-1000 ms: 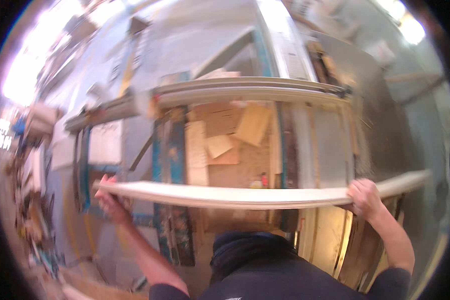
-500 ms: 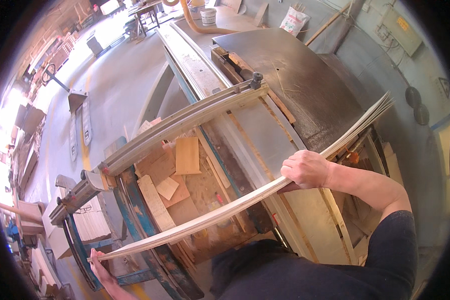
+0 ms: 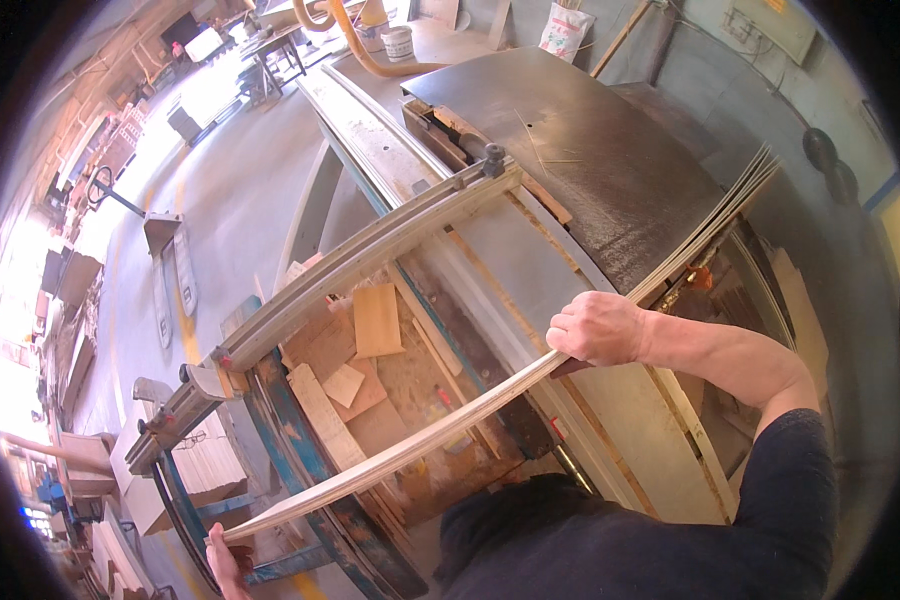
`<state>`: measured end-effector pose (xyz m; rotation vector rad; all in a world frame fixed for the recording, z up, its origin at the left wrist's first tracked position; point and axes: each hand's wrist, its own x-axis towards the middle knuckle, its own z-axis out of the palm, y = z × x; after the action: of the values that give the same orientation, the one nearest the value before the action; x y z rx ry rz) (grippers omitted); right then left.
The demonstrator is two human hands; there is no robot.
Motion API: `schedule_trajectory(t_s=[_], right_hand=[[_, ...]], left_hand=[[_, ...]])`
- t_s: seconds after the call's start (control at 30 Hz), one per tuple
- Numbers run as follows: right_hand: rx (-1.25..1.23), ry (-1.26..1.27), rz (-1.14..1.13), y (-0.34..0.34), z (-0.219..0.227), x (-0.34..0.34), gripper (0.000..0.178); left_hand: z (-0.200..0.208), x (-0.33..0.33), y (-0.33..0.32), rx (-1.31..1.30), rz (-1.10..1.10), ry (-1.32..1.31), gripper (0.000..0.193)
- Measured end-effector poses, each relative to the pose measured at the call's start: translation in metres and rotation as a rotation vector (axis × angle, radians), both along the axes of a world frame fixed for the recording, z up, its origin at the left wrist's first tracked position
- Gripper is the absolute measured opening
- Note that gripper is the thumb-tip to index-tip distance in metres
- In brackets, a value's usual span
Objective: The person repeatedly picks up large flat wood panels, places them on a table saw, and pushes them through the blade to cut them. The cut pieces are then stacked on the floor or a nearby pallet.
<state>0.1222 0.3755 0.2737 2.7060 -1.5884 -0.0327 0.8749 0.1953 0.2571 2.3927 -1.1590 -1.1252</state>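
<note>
My L hand (image 3: 228, 568) pinches wood strips (image 3: 470, 416) at one end, R hand (image 3: 598, 328) wraps them farther along; lifted AFAICT, not set down yet, tips (image 3: 760, 172) fanned past R grip.

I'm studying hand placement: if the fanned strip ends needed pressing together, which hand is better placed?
Right, I'd judge. The right hand holds the strips partway along, nearer the fanned ends at upper right; the left hand holds the opposite end.
</note>
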Motion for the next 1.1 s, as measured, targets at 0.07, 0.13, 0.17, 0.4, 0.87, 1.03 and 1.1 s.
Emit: schedule_trajectory(t_s=[0.07,0.13,0.17,0.4,0.87,1.03,1.1], right_hand=[[-0.017,-0.001,0.004,0.003,0.000,0.000,0.010],[-0.040,0.006,0.016,0.003,0.000,0.001,0.010],[-0.053,0.010,0.026,0.003,0.000,0.001,0.011],[-0.333,0.033,0.089,-0.019,0.006,-0.007,0.015],[-0.432,0.024,0.258,-0.077,-0.010,-0.018,0.017],[-0.415,0.058,0.271,-0.102,-0.004,-0.004,0.017],[-0.404,0.089,0.277,-0.106,0.000,0.001,0.017]], left_hand=[[-0.020,-0.002,0.010,-0.253,0.105,0.134,0.048],[-0.032,0.002,0.019,-0.384,0.178,0.258,0.042],[-0.035,0.005,0.027,-0.404,0.176,0.281,0.038],[-0.028,0.005,0.085,-0.495,0.281,0.325,0.039],[-0.064,-0.045,0.126,-0.644,0.492,0.535,0.045],[-0.080,-0.064,0.115,-0.623,0.507,0.486,0.046],[-0.083,-0.073,0.110,-0.620,0.509,0.469,0.046]])
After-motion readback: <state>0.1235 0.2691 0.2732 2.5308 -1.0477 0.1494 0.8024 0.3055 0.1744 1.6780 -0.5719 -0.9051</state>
